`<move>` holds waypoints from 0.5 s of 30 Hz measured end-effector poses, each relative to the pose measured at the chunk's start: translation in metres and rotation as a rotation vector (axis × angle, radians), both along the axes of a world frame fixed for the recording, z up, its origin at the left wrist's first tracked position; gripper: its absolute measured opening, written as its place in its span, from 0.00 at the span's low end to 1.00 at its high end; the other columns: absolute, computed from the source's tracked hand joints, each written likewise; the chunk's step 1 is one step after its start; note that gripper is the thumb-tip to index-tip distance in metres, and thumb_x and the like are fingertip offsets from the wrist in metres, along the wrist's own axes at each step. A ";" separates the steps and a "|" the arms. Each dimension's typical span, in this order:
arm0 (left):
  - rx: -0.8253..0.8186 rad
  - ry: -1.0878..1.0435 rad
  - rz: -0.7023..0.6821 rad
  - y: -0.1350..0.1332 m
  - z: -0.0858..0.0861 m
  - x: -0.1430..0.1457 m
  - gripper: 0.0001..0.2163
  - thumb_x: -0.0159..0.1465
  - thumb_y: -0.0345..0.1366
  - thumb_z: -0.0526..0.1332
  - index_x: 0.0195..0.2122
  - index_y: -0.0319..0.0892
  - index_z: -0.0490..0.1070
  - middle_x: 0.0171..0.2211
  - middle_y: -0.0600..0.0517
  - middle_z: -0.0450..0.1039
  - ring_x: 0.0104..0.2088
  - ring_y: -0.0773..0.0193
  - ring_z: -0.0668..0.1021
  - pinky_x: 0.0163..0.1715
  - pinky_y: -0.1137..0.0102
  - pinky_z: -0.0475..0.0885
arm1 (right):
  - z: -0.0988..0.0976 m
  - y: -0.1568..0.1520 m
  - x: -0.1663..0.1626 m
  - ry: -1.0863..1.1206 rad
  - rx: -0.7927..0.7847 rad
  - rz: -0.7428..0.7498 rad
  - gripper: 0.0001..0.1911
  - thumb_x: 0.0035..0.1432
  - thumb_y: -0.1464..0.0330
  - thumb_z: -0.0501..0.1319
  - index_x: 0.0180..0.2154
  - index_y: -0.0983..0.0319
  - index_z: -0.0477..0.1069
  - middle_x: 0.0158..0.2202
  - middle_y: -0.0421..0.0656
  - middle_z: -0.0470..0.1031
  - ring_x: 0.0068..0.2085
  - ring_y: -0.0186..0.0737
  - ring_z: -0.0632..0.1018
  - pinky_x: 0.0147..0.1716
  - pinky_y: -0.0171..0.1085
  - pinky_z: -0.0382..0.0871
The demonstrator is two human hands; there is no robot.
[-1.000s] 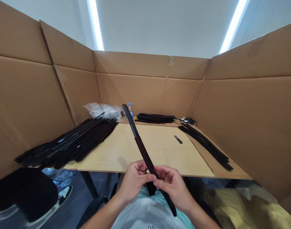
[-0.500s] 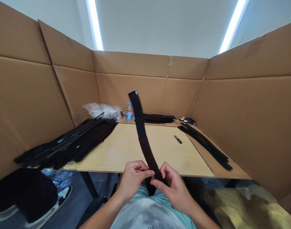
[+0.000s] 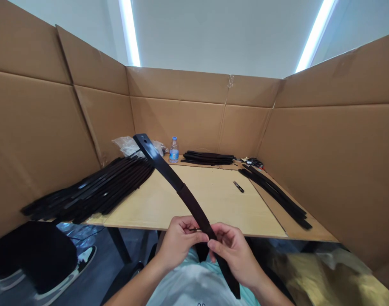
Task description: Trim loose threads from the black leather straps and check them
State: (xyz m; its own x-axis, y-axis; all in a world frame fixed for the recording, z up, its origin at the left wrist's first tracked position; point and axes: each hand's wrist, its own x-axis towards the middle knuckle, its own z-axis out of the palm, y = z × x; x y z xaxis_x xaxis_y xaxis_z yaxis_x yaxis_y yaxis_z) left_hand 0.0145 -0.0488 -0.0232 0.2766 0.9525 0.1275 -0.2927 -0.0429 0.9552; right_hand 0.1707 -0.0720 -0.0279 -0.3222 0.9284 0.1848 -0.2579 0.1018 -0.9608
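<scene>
A long, curved black strip [image 3: 160, 163] slants from the upper left down to my lap, with a small hole near its far end. A dark brown sleeve-like covering [image 3: 194, 204] wraps its middle part. My right hand [image 3: 231, 248] grips the strip's lower part between thumb and fingers. On the other side, my left hand [image 3: 180, 240] is closed in a pinch at the strip's edge. A thin dark thing [image 3: 195, 230] shows between its fingers, too small to name. Small thread snips [image 3: 238, 187] lie on the table [image 3: 143, 206] beyond my right hand.
Many similar black strips [image 3: 95, 187] are piled on the left. More strips [image 3: 208, 158] lie at the back, and several [image 3: 274, 193] on the right. A water bottle [image 3: 174, 151] stands near plastic bags [image 3: 126, 145]. Cardboard walls [image 3: 178, 117] enclose the table. Another person's shoe [image 3: 65, 278] shows lower left.
The strip has tilted to the left at its far end, and its lower end now shows over my lap at the right. Both hands stay close together on it.
</scene>
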 end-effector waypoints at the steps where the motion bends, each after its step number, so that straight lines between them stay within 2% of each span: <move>1: -0.007 0.002 0.014 0.000 0.000 0.000 0.11 0.42 0.35 0.75 0.21 0.36 0.76 0.20 0.51 0.75 0.22 0.66 0.74 0.23 0.74 0.68 | 0.001 0.000 -0.001 -0.006 -0.002 -0.019 0.17 0.49 0.59 0.71 0.33 0.64 0.72 0.30 0.40 0.72 0.23 0.27 0.71 0.22 0.29 0.69; 5: -0.028 0.009 0.079 -0.002 0.001 0.003 0.12 0.43 0.36 0.74 0.17 0.37 0.71 0.15 0.54 0.72 0.18 0.68 0.72 0.19 0.75 0.65 | -0.002 0.000 -0.003 -0.010 -0.040 -0.083 0.21 0.48 0.57 0.70 0.30 0.61 0.63 0.22 0.35 0.70 0.18 0.28 0.70 0.17 0.28 0.65; 7: -0.031 0.025 0.095 -0.003 0.001 0.004 0.12 0.45 0.36 0.73 0.17 0.37 0.71 0.15 0.53 0.73 0.18 0.68 0.72 0.20 0.75 0.66 | -0.004 0.001 -0.003 -0.004 -0.021 -0.097 0.21 0.51 0.55 0.68 0.29 0.60 0.60 0.22 0.36 0.72 0.18 0.28 0.70 0.16 0.27 0.61; 11: 0.028 0.083 0.141 -0.003 0.000 0.003 0.09 0.51 0.38 0.69 0.22 0.37 0.76 0.21 0.49 0.77 0.22 0.63 0.76 0.24 0.72 0.70 | -0.006 0.002 0.002 0.053 0.019 -0.113 0.18 0.57 0.54 0.63 0.30 0.62 0.66 0.26 0.40 0.74 0.25 0.31 0.73 0.26 0.31 0.66; 13: 0.061 0.117 0.162 -0.002 0.001 0.002 0.09 0.52 0.38 0.69 0.22 0.37 0.77 0.20 0.50 0.76 0.21 0.65 0.75 0.22 0.74 0.67 | -0.007 0.002 0.003 0.056 0.012 -0.130 0.15 0.55 0.56 0.66 0.34 0.62 0.70 0.29 0.40 0.74 0.29 0.33 0.74 0.30 0.33 0.68; 15: 0.081 0.133 0.161 0.000 0.002 0.001 0.07 0.48 0.35 0.71 0.22 0.37 0.78 0.17 0.53 0.74 0.18 0.70 0.69 0.18 0.76 0.62 | -0.008 0.002 0.003 0.045 0.012 -0.134 0.17 0.52 0.59 0.69 0.41 0.60 0.72 0.34 0.42 0.75 0.33 0.36 0.75 0.34 0.35 0.70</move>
